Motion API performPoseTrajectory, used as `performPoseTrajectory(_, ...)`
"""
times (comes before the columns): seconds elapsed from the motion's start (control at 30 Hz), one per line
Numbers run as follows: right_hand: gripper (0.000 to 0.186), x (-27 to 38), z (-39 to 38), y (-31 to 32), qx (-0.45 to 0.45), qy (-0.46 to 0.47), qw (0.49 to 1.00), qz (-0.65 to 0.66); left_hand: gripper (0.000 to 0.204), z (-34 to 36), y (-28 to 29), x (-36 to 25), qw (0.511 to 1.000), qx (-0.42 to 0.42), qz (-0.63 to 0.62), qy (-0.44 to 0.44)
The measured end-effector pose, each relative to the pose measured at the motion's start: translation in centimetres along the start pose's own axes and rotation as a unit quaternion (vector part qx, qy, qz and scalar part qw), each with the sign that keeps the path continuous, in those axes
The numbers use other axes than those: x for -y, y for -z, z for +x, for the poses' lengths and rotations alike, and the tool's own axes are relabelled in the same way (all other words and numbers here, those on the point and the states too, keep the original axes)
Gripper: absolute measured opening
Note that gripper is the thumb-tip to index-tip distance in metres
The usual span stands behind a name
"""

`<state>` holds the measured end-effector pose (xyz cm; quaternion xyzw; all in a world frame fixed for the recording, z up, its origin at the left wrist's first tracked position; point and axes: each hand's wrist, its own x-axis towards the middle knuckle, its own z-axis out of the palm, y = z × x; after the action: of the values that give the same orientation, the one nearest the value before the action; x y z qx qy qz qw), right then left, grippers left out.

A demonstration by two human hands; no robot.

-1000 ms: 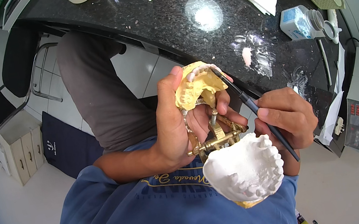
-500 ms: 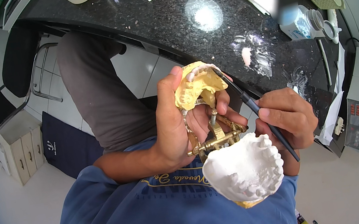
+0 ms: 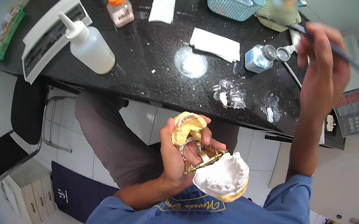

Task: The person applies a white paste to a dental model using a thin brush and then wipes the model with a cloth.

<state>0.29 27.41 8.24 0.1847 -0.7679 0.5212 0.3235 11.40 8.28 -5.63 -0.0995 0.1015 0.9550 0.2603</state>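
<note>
My left hand (image 3: 171, 160) grips a brass dental articulator (image 3: 206, 160), which is swung wide apart in front of my chest. A yellow plaster dental cast (image 3: 188, 131) with whitish teeth along its arch sits on the upper part, between thumb and fingers. On the lower part, a white plaster cast (image 3: 221, 175) with a yellow base faces up. My right hand (image 3: 325, 58) is raised at the right, its fingers closed round a slim dark brush-like tool (image 3: 338, 50). Motion smears the tool, and its tip lies beside a blurred round shape by the baskets.
The black speckled counter (image 3: 150, 76) carries a nozzle squeeze bottle (image 3: 92, 50), an orange-lidded jar (image 3: 120, 9), a folded white cloth (image 3: 215, 44) and an opened small bottle (image 3: 259, 59). White powder smears (image 3: 229, 95) lie near its edge. A blue basket (image 3: 232, 0) stands at the back.
My right hand has lifted the tool off the yellow cast and carried it up and right towards the baskets. The view has shifted, showing more of the counter. My left hand keeps its hold.
</note>
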Motion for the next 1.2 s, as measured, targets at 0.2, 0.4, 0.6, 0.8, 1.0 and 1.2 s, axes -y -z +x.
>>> performPoseTrajectory(0.2,0.023,-1.3,9.8,-5.1,0.111,0.069,0.982,-0.137,0.066,-1.5,-0.8,-1.4,1.000,0.000,0.006,-0.020)
performPoseTrajectory(0.4,0.031,-4.1,14.1,-12.3,0.157,-0.056,0.942,-0.292,0.068,-2.2,-0.1,-2.8,0.998,0.023,-0.008,-0.051)
performPoseTrajectory(0.6,0.027,-2.7,13.5,-13.0,0.155,-0.071,0.929,-0.328,0.065,-2.8,0.1,-3.7,0.996,-0.006,-0.021,-0.092)
performPoseTrajectory(0.8,0.018,-3.4,5.6,-9.3,0.176,-0.015,0.970,-0.169,0.066,-2.2,-0.1,-3.7,0.993,0.025,-0.068,-0.088)
performPoseTrajectory(1.0,0.018,-5.4,0.8,-9.0,0.206,0.011,0.951,-0.230,0.069,-1.6,-1.1,-3.1,0.994,0.035,-0.073,-0.069)
performPoseTrajectory(1.2,0.021,0.0,-1.3,-3.2,0.145,-0.116,0.982,-0.014,0.071,-0.9,-1.3,-2.2,0.994,0.037,-0.055,-0.085)
